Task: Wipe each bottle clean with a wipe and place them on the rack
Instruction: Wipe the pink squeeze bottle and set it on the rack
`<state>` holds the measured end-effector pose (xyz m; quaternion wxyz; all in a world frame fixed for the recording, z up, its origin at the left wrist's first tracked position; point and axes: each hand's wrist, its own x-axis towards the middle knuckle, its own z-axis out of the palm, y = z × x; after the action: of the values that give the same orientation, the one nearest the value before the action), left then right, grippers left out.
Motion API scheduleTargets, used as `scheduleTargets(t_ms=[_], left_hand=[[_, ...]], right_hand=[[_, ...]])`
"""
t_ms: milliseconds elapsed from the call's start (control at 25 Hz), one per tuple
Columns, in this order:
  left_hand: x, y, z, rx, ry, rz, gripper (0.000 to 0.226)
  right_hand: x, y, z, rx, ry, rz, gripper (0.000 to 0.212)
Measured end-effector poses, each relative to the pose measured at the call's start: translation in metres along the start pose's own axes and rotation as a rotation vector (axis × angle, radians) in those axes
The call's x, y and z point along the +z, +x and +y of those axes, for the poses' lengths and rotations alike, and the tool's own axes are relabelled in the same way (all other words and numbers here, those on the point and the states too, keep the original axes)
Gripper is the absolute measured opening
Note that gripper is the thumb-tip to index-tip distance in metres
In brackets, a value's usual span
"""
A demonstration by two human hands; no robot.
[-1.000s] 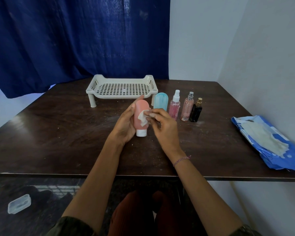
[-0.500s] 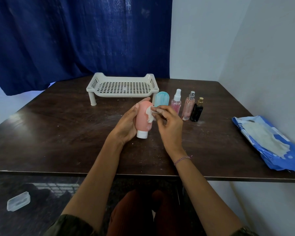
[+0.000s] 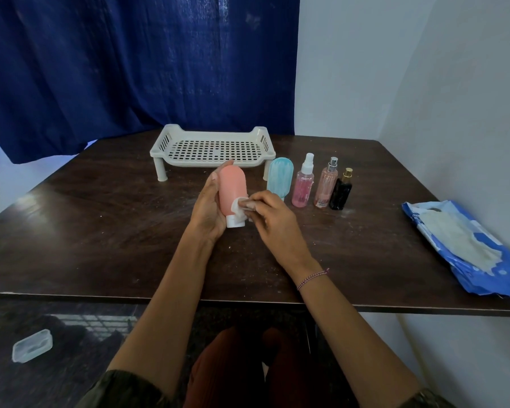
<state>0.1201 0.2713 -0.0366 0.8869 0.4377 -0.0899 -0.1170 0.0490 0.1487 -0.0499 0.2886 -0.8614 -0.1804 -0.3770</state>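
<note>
A blue curtain (image 3: 130, 69) hangs behind the desk (image 3: 100, 231); a pale wall (image 3: 409, 69) closes the right side. The desk is dark wood with light specks on its surface.

A blue wipe pack (image 3: 465, 248) lies open near the right desk edge, with white wipes showing on top. A white perforated rack (image 3: 159, 145) stands on short legs at the rear centre of the desk; nothing sits on it.

The left grip (image 3: 208, 210) holds the pink bottle (image 3: 231, 189) in front of the rack, with fingers curled round its far side and thumb along the near side. The bottle is upright with its white cap pointing down. Whether the cap touches the desk cannot be told.

The right grip (image 3: 273, 219) pinches a small white wipe (image 3: 238, 206) and presses it against the lower body of the pink bottle, just above the cap.

Four bottles stand in a row on the desk, to the right of the rack's front corner: a teal bottle (image 3: 280, 178), a pink spray (image 3: 303, 187), a peach spray (image 3: 326, 184) and a black bottle (image 3: 340, 192), each just beside the next.

A clear box (image 3: 32, 346) lies on the floor at lower left. A thread bracelet (image 3: 312, 278) circles the right wrist.
</note>
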Motion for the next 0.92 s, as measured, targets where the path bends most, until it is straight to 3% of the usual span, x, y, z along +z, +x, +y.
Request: scheduleTargets(t_ms=[160,440,680,920], left_hand=[[0.001,0.0,0.001,0.003,0.001,0.04,0.034],[0.0,0.004,-0.006,0.021,-0.055,0.04,0.034],[-0.002,0.011,-0.021,0.077,0.221,0.087,0.035],[-0.003,0.008,-0.018,0.305,0.505,0.116,0.017]], right_hand=[[-0.001,-0.001,-0.001,0.004,0.019,-0.021,0.02],[-0.001,0.001,-0.002,0.142,0.113,0.099,0.022],[-0.004,0.003,-0.004,0.172,0.162,0.165,0.021],[-0.006,0.003,-0.002,0.171,0.121,0.221,0.023]])
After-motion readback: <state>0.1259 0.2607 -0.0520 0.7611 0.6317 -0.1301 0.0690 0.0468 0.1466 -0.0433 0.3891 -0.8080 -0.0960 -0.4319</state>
